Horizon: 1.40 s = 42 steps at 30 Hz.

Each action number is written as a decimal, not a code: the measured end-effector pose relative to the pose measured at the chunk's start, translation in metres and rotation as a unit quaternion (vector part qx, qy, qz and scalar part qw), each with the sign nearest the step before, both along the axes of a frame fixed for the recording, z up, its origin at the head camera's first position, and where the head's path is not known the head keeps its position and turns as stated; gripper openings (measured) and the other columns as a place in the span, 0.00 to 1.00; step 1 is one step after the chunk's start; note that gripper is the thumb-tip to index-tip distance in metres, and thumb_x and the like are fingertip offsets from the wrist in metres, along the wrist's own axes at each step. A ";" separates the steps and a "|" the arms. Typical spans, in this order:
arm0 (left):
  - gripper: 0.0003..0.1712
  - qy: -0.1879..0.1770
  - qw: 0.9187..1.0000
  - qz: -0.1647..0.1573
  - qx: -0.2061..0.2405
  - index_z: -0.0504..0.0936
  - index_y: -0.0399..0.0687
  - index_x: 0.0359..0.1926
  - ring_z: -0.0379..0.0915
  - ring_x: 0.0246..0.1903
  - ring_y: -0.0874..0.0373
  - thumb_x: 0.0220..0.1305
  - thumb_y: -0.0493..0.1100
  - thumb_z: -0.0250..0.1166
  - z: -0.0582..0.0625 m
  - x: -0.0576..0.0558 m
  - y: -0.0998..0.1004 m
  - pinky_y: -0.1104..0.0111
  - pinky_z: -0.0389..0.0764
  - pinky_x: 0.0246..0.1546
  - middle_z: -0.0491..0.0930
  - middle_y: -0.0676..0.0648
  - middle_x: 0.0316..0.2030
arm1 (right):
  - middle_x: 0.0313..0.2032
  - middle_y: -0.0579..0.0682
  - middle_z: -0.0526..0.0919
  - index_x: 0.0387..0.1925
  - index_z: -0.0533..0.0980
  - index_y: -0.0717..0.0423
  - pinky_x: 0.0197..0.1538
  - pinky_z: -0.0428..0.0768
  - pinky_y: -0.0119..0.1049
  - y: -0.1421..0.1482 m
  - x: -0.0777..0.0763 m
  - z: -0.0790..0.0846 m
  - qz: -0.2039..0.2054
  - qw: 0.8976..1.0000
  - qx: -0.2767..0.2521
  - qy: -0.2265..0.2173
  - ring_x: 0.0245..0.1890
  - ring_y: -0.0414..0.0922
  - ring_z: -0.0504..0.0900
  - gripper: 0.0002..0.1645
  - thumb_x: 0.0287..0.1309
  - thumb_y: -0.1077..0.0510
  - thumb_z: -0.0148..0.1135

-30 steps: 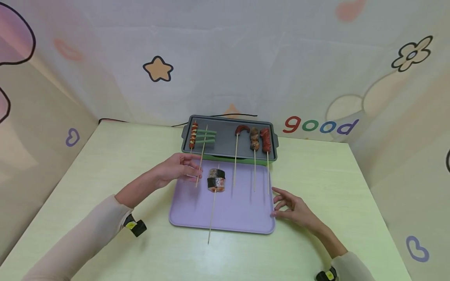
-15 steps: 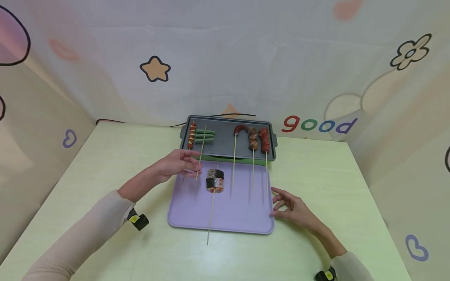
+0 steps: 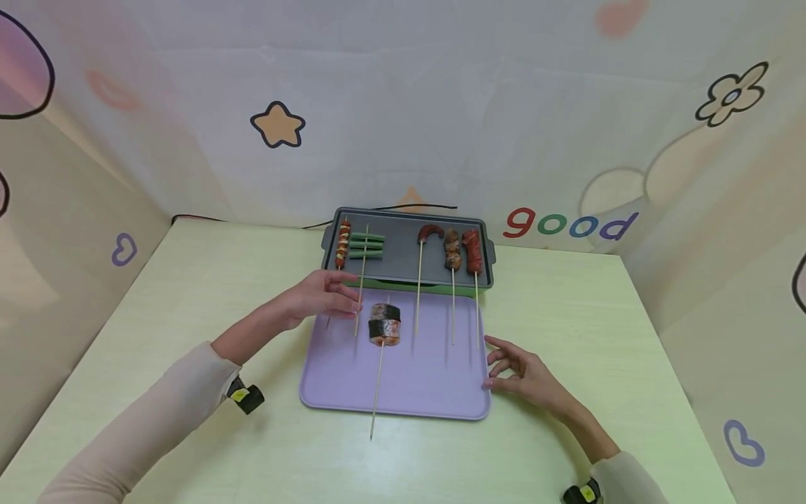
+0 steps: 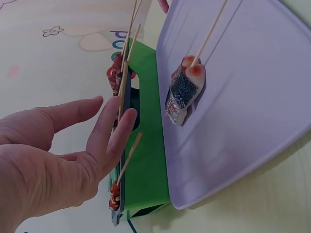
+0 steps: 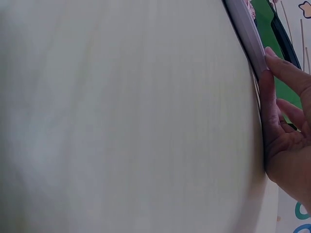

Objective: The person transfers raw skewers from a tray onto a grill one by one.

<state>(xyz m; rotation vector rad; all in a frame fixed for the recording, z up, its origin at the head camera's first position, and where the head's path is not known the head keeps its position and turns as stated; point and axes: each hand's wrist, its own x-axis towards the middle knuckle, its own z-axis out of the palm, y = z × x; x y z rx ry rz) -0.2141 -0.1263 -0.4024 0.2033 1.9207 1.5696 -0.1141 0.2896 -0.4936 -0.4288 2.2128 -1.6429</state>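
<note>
My left hand (image 3: 324, 292) is at the grill's front edge, beside the stick of a skewer of green pieces (image 3: 367, 246). Its fingers are loosely spread, and the stick passes right at the fingertips. That skewer lies on the grey grill plate (image 3: 401, 262), its stick reaching out over the purple tray (image 3: 428, 392). A fish-roll skewer (image 3: 385, 324) with dark skin rests on the tray, its stick past the front rim. With thumb and forefinger apart, my right hand (image 3: 525, 374) touches the tray's right rim; the left wrist view shows the grill's green side (image 4: 148, 170).
On the grill plate lie a red-and-yellow skewer (image 3: 343, 245) at the left, and a curled sausage skewer (image 3: 428, 232), a brown meat skewer (image 3: 453, 252) and a red meat skewer (image 3: 474, 253) at the right. A decorated cloth (image 3: 403, 105) stands behind the table (image 3: 252, 455).
The left hand has moved slightly forward and its fingers have loosened from the green skewer's stick, whose near end has swung a little right. The right hand stays at the tray's rim.
</note>
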 end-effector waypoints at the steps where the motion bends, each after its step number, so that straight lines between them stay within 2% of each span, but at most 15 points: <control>1: 0.37 0.003 1.000 -0.005 -0.003 0.55 0.25 0.75 0.86 0.44 0.59 0.68 0.28 0.58 -0.001 0.000 -0.001 0.56 0.82 0.57 0.73 0.23 0.62 | 0.49 0.60 0.78 0.73 0.59 0.74 0.38 0.82 0.25 0.000 0.000 0.000 0.000 1.000 0.001 0.001 0.42 0.32 0.82 0.46 0.58 0.69 0.70; 5: 0.38 0.010 1.000 -0.013 -0.013 0.54 0.25 0.75 0.86 0.51 0.48 0.69 0.29 0.59 -0.001 0.000 -0.006 0.56 0.81 0.59 0.72 0.23 0.64 | 0.49 0.62 0.77 0.73 0.59 0.74 0.39 0.82 0.25 -0.001 -0.001 -0.001 -0.001 1.000 0.005 -0.001 0.42 0.32 0.82 0.46 0.58 0.68 0.71; 9: 0.38 0.021 1.000 -0.017 -0.016 0.55 0.29 0.76 0.81 0.58 0.40 0.71 0.33 0.60 0.003 0.007 -0.013 0.58 0.82 0.58 0.73 0.26 0.64 | 0.49 0.61 0.77 0.73 0.59 0.73 0.39 0.83 0.25 -0.001 0.000 -0.003 -0.005 1.000 0.006 -0.003 0.42 0.32 0.82 0.46 0.58 0.68 0.71; 12: 0.36 0.035 0.999 -0.026 -0.011 0.58 0.33 0.76 0.82 0.56 0.41 0.72 0.35 0.60 0.009 0.018 -0.017 0.59 0.83 0.58 0.76 0.28 0.60 | 0.49 0.59 0.77 0.73 0.59 0.73 0.38 0.82 0.25 0.000 0.000 -0.005 -0.006 1.000 0.008 -0.003 0.42 0.32 0.82 0.46 0.58 0.68 0.71; 14: 0.35 0.040 0.999 -0.036 -0.001 0.59 0.34 0.76 0.84 0.53 0.46 0.73 0.36 0.59 0.013 0.028 -0.019 0.59 0.83 0.57 0.77 0.29 0.58 | 0.49 0.59 0.77 0.73 0.59 0.73 0.38 0.82 0.25 0.000 0.001 -0.005 -0.007 1.000 0.011 -0.005 0.42 0.32 0.82 0.46 0.58 0.68 0.71; 18: 0.32 0.042 0.997 -0.069 0.014 0.63 0.35 0.75 0.85 0.50 0.53 0.74 0.38 0.59 0.018 0.048 -0.023 0.57 0.85 0.54 0.80 0.32 0.57 | 0.50 0.60 0.78 0.74 0.60 0.71 0.39 0.83 0.26 0.000 0.002 -0.005 -0.013 1.000 0.020 -0.012 0.42 0.32 0.83 0.46 0.57 0.67 0.72; 24: 0.28 0.043 0.991 -0.125 0.003 0.68 0.38 0.71 0.83 0.49 0.49 0.75 0.41 0.59 0.019 0.073 -0.026 0.55 0.85 0.52 0.83 0.41 0.51 | 0.51 0.63 0.78 0.74 0.61 0.70 0.39 0.83 0.26 0.001 0.002 -0.003 -0.015 0.999 0.029 -0.009 0.42 0.32 0.83 0.46 0.57 0.67 0.72; 29: 0.28 0.011 0.987 -0.158 0.011 0.69 0.34 0.69 0.83 0.48 0.48 0.75 0.42 0.60 0.005 0.093 -0.023 0.58 0.86 0.50 0.83 0.36 0.50 | 0.50 0.62 0.78 0.73 0.60 0.70 0.39 0.83 0.26 0.001 0.001 -0.003 -0.015 0.999 0.029 -0.008 0.42 0.32 0.83 0.46 0.57 0.67 0.72; 33: 0.30 -0.024 0.987 -0.156 0.022 0.68 0.31 0.70 0.84 0.46 0.48 0.74 0.42 0.61 -0.014 0.107 -0.019 0.60 0.86 0.47 0.83 0.33 0.50 | 0.50 0.61 0.78 0.74 0.61 0.69 0.39 0.83 0.26 0.000 0.000 -0.005 -0.016 0.999 0.027 -0.008 0.42 0.32 0.83 0.47 0.57 0.67 0.72; 37: 0.30 -0.045 0.987 -0.148 0.038 0.66 0.31 0.71 0.85 0.45 0.45 0.75 0.41 0.60 -0.035 0.116 -0.015 0.58 0.87 0.46 0.83 0.32 0.50 | 0.50 0.60 0.78 0.74 0.61 0.69 0.39 0.83 0.26 0.001 -0.001 -0.005 -0.016 0.999 0.028 -0.010 0.42 0.32 0.83 0.46 0.57 0.66 0.72; 42: 0.31 -0.069 0.986 -0.142 0.054 0.64 0.30 0.72 0.86 0.45 0.47 0.75 0.40 0.59 -0.048 0.123 -0.012 0.59 0.87 0.44 0.83 0.33 0.50 | 0.51 0.61 0.78 0.74 0.61 0.69 0.39 0.82 0.26 0.001 0.000 -0.003 -0.018 0.999 0.031 -0.009 0.42 0.32 0.83 0.46 0.58 0.66 0.72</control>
